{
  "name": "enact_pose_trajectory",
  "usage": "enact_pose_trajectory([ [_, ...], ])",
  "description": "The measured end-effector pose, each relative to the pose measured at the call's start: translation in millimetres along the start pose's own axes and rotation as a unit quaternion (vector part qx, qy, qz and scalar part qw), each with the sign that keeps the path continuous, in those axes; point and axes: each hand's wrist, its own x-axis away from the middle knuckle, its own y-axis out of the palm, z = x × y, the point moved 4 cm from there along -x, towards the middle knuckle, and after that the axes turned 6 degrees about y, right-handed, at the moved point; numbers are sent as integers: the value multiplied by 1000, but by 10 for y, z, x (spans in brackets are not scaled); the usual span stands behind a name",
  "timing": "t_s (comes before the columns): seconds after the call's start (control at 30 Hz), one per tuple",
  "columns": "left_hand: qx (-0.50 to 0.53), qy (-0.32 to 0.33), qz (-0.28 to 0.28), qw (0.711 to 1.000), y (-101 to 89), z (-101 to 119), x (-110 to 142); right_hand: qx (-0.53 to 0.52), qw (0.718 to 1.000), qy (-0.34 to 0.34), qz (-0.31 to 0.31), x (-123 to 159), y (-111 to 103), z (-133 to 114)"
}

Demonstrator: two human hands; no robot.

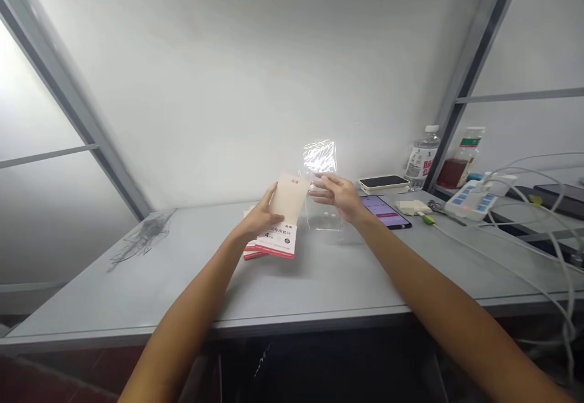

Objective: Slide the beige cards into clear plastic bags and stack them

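My left hand (262, 213) is closed around a folded card (292, 199), cream inside, with white-and-red printed panels below. Under it, more red-edged printed packs (252, 253) lie on the desk, partly covered. My right hand (337, 195) has its fingers at a clear plastic bag (320, 157), which stands up above the desktop beside the card. The bag shines at its top, and its lower part hangs below the fingers. Thumb and fingertips seem to pinch the film, though the exact grip is blurred.
Right of my hand lie a lit phone (385, 213), a second phone on a white box (383, 182), and a water bottle (422, 159). A power strip (474, 199) with tangled cables sits farther right. Crumpled clear film (146, 235) is at the desk's left.
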Motion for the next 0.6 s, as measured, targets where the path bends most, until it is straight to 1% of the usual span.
enact_pose_trajectory([
  [0.17, 41, 10, -22, 999, 31, 82, 31, 5, 999, 18, -43, -18, 6, 24],
  [0.33, 63, 26, -4, 998, 34, 94, 25, 21, 996, 36, -77, -15, 100, 128],
  [0.43, 50, 42, 12, 998, 12, 75, 10, 31, 994, 42, -93, 12, 151, 161],
  [0.5, 31, 40, 21, 999, -4, 59, 6, 35, 994, 46, -97, 23, 161, 169],
  [0.6, 14, 31, 13, 999, -13, 66, 19, 42, 993, 55, -95, 14, 145, 182],
])
